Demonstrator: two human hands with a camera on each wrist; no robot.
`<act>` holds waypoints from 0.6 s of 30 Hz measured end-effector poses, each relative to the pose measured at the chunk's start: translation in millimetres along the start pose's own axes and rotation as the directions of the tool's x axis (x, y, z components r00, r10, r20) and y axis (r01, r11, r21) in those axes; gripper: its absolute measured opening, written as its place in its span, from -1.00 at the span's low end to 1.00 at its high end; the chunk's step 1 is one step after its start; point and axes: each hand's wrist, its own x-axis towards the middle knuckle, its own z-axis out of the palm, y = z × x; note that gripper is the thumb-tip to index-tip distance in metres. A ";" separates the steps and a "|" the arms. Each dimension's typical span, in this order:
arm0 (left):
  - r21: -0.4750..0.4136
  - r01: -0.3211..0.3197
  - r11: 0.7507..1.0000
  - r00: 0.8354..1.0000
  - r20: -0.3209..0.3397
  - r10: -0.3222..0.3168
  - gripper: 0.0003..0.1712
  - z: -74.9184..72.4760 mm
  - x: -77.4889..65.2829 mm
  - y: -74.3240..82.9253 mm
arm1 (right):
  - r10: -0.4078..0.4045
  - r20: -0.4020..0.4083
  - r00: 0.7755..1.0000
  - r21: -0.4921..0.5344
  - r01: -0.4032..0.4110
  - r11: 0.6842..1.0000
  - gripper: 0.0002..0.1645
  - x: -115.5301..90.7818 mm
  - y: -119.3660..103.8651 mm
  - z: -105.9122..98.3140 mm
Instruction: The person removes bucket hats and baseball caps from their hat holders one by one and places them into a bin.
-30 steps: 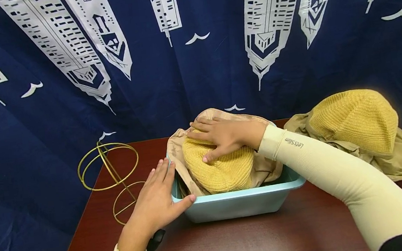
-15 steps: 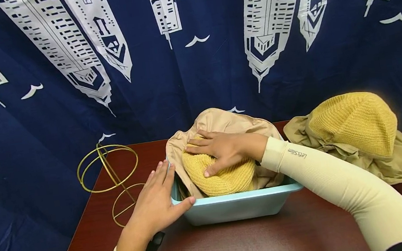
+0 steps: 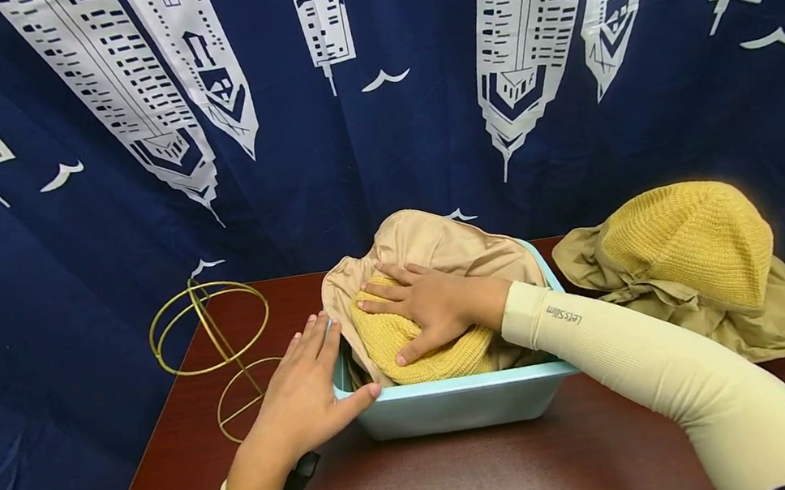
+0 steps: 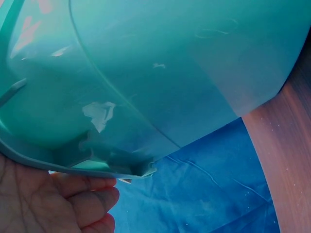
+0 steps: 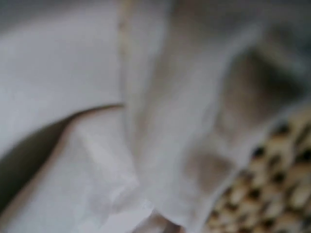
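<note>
A light blue plastic bin (image 3: 456, 405) stands on the table, holding a yellow knit hat (image 3: 381, 328) on top of a beige fabric hat (image 3: 428, 232) whose brim bulges up at the back. My right hand (image 3: 437, 305) presses down on the knit hat with its fingers spread. My left hand (image 3: 303, 387) rests along the bin's left rim, fingers extended and thumb over the front corner. From below, the left wrist view has the fingers of the left hand (image 4: 73, 199) against the rim of the bin (image 4: 146, 87). Blurred cloth (image 5: 97, 160) and coarse knit (image 5: 272, 194) fill the right wrist view.
At the right, another yellow knit hat (image 3: 693, 241) lies on an olive-beige brimmed hat (image 3: 777, 320). A gold wire stand (image 3: 224, 347) is left of the bin. A navy printed curtain (image 3: 410, 145) hangs behind the dark red table (image 3: 466, 481).
My right hand has shifted slightly down and left, flattening the knit hat further into the bin. More of the beige hat's brim shows behind it. The left hand stays at the rim.
</note>
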 end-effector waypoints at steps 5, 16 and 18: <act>-0.006 0.007 1.000 1.000 0.006 -0.007 0.20 -0.2 -0.5 0.6 | 0.012 0.021 1.000 -0.009 -0.012 1.000 0.11 0.2 -2.9 2.5; -0.005 0.001 1.000 1.000 -0.018 -0.001 0.18 -0.7 -0.4 0.1 | 0.030 0.085 0.996 -0.008 -0.029 1.000 0.06 1.5 -6.4 5.2; -0.008 0.000 1.000 1.000 -0.022 0.000 0.18 0.0 -0.5 0.5 | 0.032 0.102 0.994 0.002 -0.032 0.999 0.07 0.8 -6.8 5.7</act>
